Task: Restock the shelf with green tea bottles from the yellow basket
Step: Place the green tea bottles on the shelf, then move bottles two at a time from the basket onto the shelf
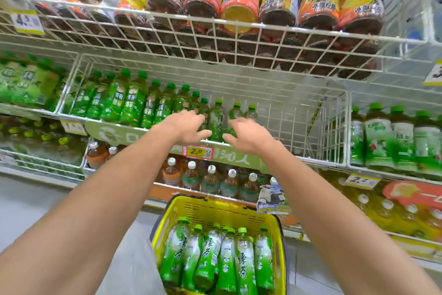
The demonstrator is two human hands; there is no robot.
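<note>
Both my arms reach out to the middle wire shelf (318,162). My left hand (189,125) and my right hand (248,135) sit on either side of one green tea bottle (216,119), which stands upright at the near edge of the shelf. The fingers of both hands are spread and loosely bent, gripping nothing. My left fingertips are right at the bottle's left side, but I cannot tell whether they touch it. My right thumb points at its base.

Two more bottles of the same kind (235,113) stand just behind it to the right. A row of darker green bottles (134,101) fills the left of the shelf. A red and yellow price tag (199,152) hangs on the shelf edge below my hands.

Near me, between my forearms, is the yellow basket (165,218). It holds more green tea bottles (210,254) packed side by side.
</note>
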